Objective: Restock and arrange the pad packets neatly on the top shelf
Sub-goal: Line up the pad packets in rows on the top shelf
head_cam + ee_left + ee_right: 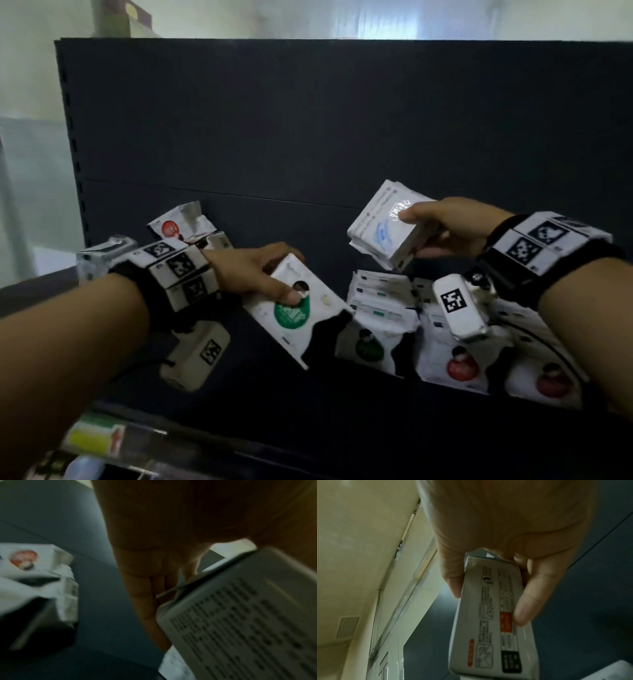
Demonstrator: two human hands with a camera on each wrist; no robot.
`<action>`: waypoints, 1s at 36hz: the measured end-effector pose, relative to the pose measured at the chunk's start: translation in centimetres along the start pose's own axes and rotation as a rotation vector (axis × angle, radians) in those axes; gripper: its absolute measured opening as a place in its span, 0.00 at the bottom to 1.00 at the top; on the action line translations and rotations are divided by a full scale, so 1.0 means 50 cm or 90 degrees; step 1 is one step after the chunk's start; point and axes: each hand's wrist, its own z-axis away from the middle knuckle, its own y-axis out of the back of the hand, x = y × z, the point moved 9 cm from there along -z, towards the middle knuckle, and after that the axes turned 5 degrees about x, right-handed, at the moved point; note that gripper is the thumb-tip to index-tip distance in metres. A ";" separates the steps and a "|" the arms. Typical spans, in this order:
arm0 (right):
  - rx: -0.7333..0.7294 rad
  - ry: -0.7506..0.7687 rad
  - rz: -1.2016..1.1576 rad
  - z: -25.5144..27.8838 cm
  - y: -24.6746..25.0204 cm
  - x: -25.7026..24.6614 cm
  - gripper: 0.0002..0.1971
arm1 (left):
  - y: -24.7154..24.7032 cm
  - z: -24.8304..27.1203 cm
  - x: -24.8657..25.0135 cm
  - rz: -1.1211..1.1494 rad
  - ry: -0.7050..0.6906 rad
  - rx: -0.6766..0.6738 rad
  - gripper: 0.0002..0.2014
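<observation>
My left hand (270, 277) grips a white pad packet with a green circle (301, 318), tilted above the dark top shelf (239, 404); the left wrist view shows the hand (154, 588) against that packet's printed back (248, 622). My right hand (435, 233) holds a white packet with a blue print (383, 226) raised in front of the back panel; in the right wrist view thumb and fingers (527, 601) clamp its narrow side (494, 622). A row of packets with green and red circles (455, 359) stands on the shelf at the right, below the right hand.
A loose pile of packets, one with a red circle (178, 226), lies at the shelf's back left, also seen in the left wrist view (34, 568). The dark back panel (308, 120) rises behind. Lower shelves with coloured goods (96, 438) show at bottom left.
</observation>
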 end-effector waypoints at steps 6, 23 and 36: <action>0.009 0.006 -0.042 0.040 0.080 0.049 0.20 | -0.145 -0.051 0.059 0.062 -0.049 -0.043 0.33; -0.065 0.247 0.084 0.140 0.161 0.081 0.36 | -0.175 -0.048 0.124 -0.338 -0.104 0.070 0.34; 0.272 0.943 0.375 0.355 0.143 -0.032 0.34 | -0.179 -0.048 0.327 0.298 -0.084 0.035 0.42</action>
